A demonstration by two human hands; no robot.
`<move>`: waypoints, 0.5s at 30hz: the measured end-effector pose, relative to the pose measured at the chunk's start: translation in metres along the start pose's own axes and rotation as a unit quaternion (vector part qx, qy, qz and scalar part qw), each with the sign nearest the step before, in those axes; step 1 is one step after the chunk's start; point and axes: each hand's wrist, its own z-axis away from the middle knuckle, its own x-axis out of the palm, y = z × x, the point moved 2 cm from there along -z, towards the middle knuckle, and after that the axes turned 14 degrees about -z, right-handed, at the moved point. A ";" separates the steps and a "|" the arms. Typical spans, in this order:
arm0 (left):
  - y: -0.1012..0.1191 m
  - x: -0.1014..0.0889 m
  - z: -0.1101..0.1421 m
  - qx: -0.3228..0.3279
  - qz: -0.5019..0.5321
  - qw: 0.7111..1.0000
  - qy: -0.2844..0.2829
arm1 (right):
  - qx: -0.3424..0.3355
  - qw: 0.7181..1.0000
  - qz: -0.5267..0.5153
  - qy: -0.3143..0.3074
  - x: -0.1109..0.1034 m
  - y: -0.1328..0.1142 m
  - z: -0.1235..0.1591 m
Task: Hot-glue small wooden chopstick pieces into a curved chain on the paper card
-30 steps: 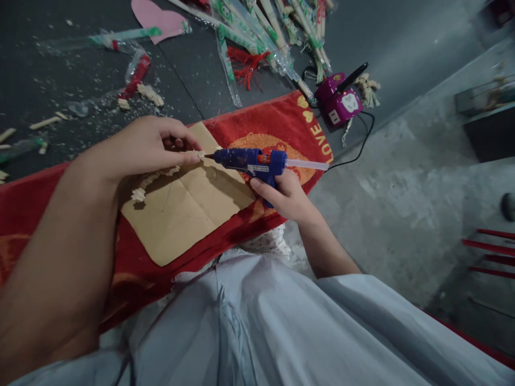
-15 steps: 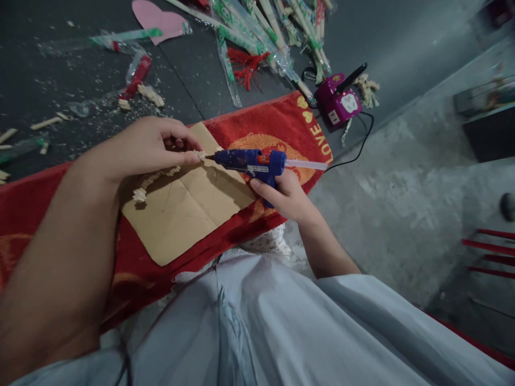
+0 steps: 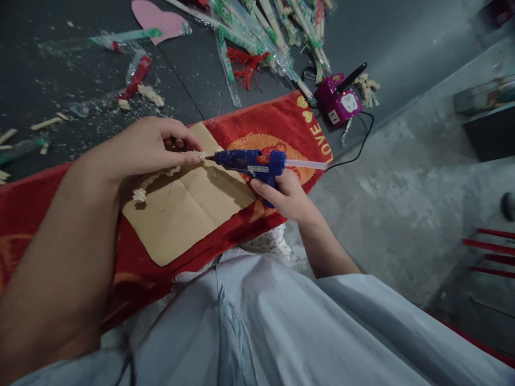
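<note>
My right hand [image 3: 286,195] grips a blue glue gun [image 3: 251,160], its nozzle pointing left at the end of a pale strip of small stick pieces [image 3: 161,176]. My left hand [image 3: 148,145] is closed on that strip, pinching its right end just at the nozzle tip. The strip arches over a creased brown sheet of cardboard [image 3: 189,206]. The cardboard lies on a red towel [image 3: 281,123] with yellow lettering. A clear glue stick juts from the back of the gun.
A purple power socket [image 3: 338,101] with a black cable sits past the towel's far corner. Wrapped chopsticks [image 3: 257,27], a red tassel [image 3: 245,61], a pink paper heart [image 3: 156,19] and wood scraps litter the dark floor. Red bars [image 3: 488,249] stand at the right.
</note>
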 end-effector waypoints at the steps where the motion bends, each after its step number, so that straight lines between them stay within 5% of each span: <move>1: 0.000 0.000 0.000 0.002 -0.001 1.000 0.000 | 0.000 1.000 -0.001 -0.001 0.000 0.000 0.000; 15: 0.001 -0.001 0.000 -0.001 0.006 1.000 0.001 | 0.032 0.999 0.024 0.001 -0.001 -0.002 -0.001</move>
